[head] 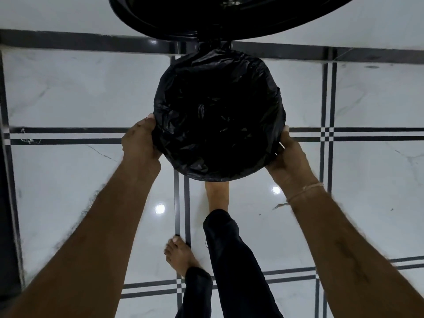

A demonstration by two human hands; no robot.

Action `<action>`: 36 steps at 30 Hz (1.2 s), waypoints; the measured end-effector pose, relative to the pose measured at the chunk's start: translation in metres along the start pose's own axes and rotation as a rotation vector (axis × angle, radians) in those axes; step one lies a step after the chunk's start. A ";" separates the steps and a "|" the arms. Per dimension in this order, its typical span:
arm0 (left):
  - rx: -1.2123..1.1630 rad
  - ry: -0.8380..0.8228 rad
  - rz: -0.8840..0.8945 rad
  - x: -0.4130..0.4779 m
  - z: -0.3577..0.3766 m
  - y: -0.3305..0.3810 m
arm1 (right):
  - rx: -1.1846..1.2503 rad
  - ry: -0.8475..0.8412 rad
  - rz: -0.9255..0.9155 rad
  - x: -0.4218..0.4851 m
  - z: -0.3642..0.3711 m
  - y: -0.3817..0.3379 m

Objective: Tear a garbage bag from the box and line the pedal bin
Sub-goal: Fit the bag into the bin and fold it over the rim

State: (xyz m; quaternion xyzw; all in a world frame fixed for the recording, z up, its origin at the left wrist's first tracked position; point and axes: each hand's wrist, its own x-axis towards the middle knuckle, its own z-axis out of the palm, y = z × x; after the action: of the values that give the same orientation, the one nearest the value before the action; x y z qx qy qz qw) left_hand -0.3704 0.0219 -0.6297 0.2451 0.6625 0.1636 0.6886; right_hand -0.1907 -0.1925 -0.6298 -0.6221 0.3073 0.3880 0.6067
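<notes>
A black garbage bag (218,115) is spread over the round mouth of the pedal bin and folded down over its rim, hiding the bin body. The bin's black lid (160,17) stands raised at the top of the view. My left hand (140,140) grips the bag's folded edge at the bin's left side. My right hand (290,154) holds the bag's edge at the lower right, thumb on the rim. One bare foot (216,196) reaches under the bin's front, where the pedal is hidden. The box of bags is not in view.
The floor is glossy white marble tile (68,99) with black stripe borders. My other bare foot (179,255) stands on the floor below the bin. A dark wall edge (4,203) runs down the left side. A thread band circles my right wrist.
</notes>
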 end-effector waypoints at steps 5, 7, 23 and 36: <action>-0.186 -0.160 -0.094 -0.016 -0.016 -0.023 | 0.133 -0.080 0.039 -0.001 -0.007 0.003; -0.183 -0.138 -0.167 -0.027 -0.021 -0.035 | 0.128 -0.105 0.049 -0.005 -0.014 0.005; -0.309 0.001 -0.452 -0.062 -0.006 -0.080 | 0.085 0.014 0.084 -0.050 -0.002 0.032; -0.008 -0.213 0.247 -0.108 0.046 0.126 | -0.245 -0.201 -0.498 -0.109 0.090 -0.164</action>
State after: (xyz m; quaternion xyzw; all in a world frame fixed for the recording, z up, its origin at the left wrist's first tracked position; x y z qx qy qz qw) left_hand -0.3195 0.0605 -0.4696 0.3380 0.5499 0.2229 0.7306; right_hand -0.1159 -0.1008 -0.4482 -0.7053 0.0344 0.3209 0.6312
